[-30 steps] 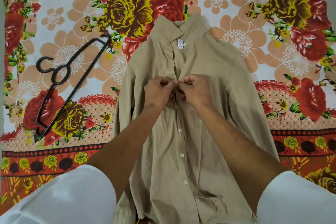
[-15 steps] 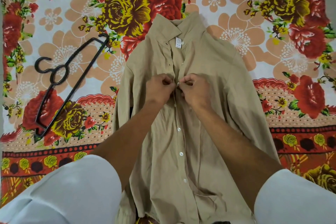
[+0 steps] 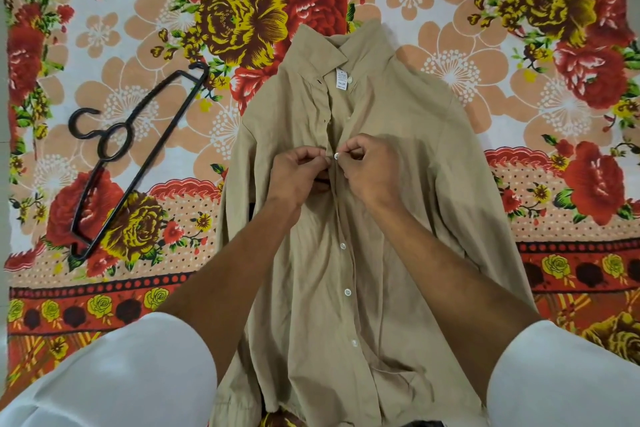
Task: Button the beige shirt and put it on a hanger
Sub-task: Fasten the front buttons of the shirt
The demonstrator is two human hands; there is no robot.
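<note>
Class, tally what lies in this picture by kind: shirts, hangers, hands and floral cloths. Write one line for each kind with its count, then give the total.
beige shirt: 1
black hanger: 1
hands: 2, the left hand and the right hand, both pinching the shirt front
floral cloth: 1
Total: 5

Beige shirt (image 3: 381, 218); black hanger (image 3: 138, 163); red-yellow floral cloth (image 3: 104, 28); white sleeves (image 3: 121, 374).
</note>
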